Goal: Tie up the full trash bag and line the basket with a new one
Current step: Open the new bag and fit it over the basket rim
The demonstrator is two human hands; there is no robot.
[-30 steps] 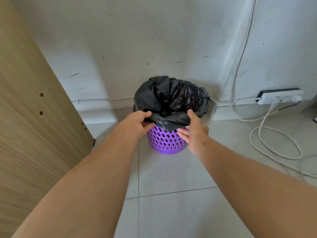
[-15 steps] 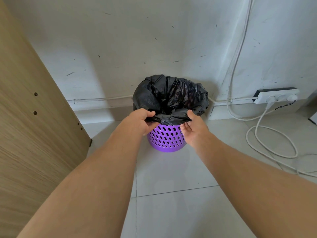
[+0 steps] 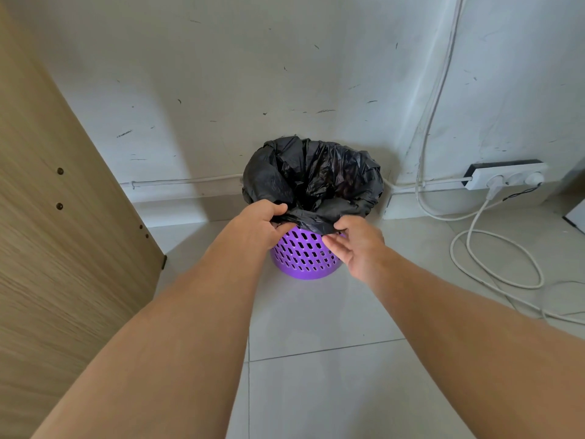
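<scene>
- A round purple plastic basket with slotted holes (image 3: 304, 255) stands on the pale tiled floor (image 3: 316, 312) at the centre of the frame, against the scuffed white wall (image 3: 253, 74).
- A crinkled black plastic trash bag (image 3: 311, 175) lines it, its edge folded over the rim.
- The left hand (image 3: 258, 226) has a clenched grip on the bag's near edge.
- The right hand (image 3: 357, 242) pinches the same edge just beside it.
- A white power strip (image 3: 506, 175) sits at the right edge.

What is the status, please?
Left hand and right hand pinch black trash bag edge. Bag untied, in purple basket. Nothing blocking.
</scene>
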